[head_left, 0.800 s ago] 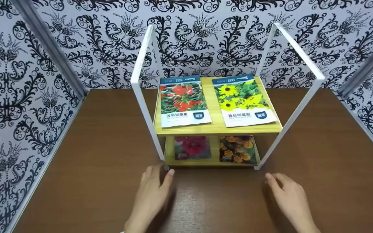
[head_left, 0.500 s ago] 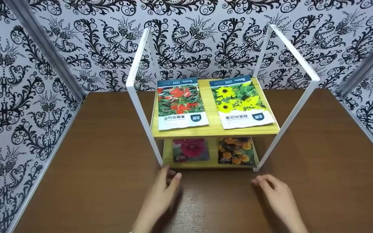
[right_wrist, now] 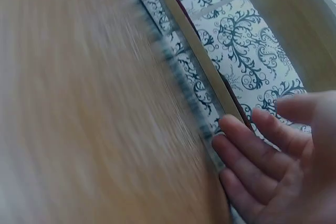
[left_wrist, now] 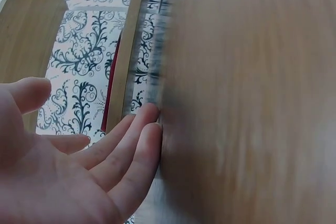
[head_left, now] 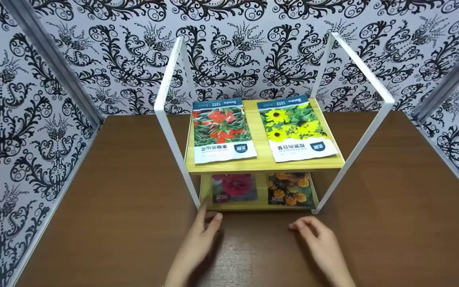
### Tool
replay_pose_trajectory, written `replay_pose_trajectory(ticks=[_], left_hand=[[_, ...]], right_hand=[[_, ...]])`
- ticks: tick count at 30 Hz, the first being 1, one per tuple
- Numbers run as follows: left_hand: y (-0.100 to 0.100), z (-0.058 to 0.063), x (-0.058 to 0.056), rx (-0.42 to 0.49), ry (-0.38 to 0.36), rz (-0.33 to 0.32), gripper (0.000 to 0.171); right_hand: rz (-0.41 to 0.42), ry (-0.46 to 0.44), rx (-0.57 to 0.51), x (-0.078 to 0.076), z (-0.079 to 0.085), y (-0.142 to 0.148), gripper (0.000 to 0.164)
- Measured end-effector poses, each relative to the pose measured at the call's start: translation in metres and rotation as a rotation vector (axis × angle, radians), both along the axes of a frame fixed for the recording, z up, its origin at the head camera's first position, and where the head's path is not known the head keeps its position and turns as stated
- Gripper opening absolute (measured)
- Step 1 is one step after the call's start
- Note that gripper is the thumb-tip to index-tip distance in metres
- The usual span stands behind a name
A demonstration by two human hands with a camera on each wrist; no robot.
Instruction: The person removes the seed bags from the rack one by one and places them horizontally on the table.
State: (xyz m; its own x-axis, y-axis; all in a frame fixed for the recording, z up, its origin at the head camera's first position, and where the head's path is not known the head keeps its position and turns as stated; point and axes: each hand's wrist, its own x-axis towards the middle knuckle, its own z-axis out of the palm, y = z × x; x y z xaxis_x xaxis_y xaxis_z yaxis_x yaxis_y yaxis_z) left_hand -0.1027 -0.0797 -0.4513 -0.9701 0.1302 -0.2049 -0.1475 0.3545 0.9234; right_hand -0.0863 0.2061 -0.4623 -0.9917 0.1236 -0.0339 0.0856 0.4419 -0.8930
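Left hand (head_left: 193, 245) sat low at the foot of the shelf's (head_left: 258, 131) front left leg (head_left: 174, 147), thumb apart from loose fingers, clamped on nothing. The forefinger overlapped the bottom corner of the shelf, but from my end I couldn't tell if it touched.

Moving right, the red packet (head_left: 223, 129) lay on the shelf's upper board at left with the pink packet (head_left: 235, 189) on the lower board beneath it. Then the yellow packet (head_left: 297, 129) lay upper right, the orange packet (head_left: 291, 191) below that.

Right hand (head_left: 321, 243) was in front of the shelf's right half, also holding nothing: thumb and forefinger looked near each other in the head view, with the fingers loose and the thumb apart in the right wrist view.

My take on working there: I'd have kept both hands low and slow in front of the shelf, because a bumped leg could probably jolt those flat packets crooked.

Compared with the first head frame, the right hand had slid inward from outside the shelf's right leg, and the left had edged inward too. All four packets kept their spots on the shelf.
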Motion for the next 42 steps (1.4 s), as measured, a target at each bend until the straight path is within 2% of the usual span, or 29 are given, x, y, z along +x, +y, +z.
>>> replay_pose_trajectory(ticks=[6,9,14,18,25,29,33,42], left_hand=[[-0.002,-0.005,-0.006,0.059,0.016,-0.059,0.078],[-0.002,-0.006,-0.009,0.087,0.025,-0.066,0.078],[0.002,-0.008,-0.012,0.128,0.018,-0.073,0.078],[0.003,-0.009,-0.014,0.123,-0.011,-0.066,0.079],[0.002,-0.011,-0.018,0.151,-0.039,-0.068,0.079],[0.0,-0.012,-0.018,0.166,-0.045,-0.081,0.078],[0.001,-0.014,-0.018,0.149,-0.047,-0.071,0.076],[0.001,-0.014,-0.019,0.172,-0.04,-0.043,0.073]], right_hand=[[0.177,0.055,-0.111,-0.003,-0.008,-0.013,0.033],[0.222,0.07,-0.119,-0.006,-0.01,-0.02,0.037],[0.207,0.079,-0.118,-0.01,-0.012,-0.028,0.041],[0.217,0.067,-0.133,-0.014,-0.012,-0.035,0.045],[0.249,-0.005,-0.184,-0.021,-0.012,-0.046,0.06],[0.259,-0.01,-0.188,-0.023,-0.011,-0.051,0.062],[0.261,-0.016,-0.15,-0.025,-0.01,-0.055,0.063],[0.241,-0.046,-0.044,-0.036,-0.011,-0.065,0.066]])
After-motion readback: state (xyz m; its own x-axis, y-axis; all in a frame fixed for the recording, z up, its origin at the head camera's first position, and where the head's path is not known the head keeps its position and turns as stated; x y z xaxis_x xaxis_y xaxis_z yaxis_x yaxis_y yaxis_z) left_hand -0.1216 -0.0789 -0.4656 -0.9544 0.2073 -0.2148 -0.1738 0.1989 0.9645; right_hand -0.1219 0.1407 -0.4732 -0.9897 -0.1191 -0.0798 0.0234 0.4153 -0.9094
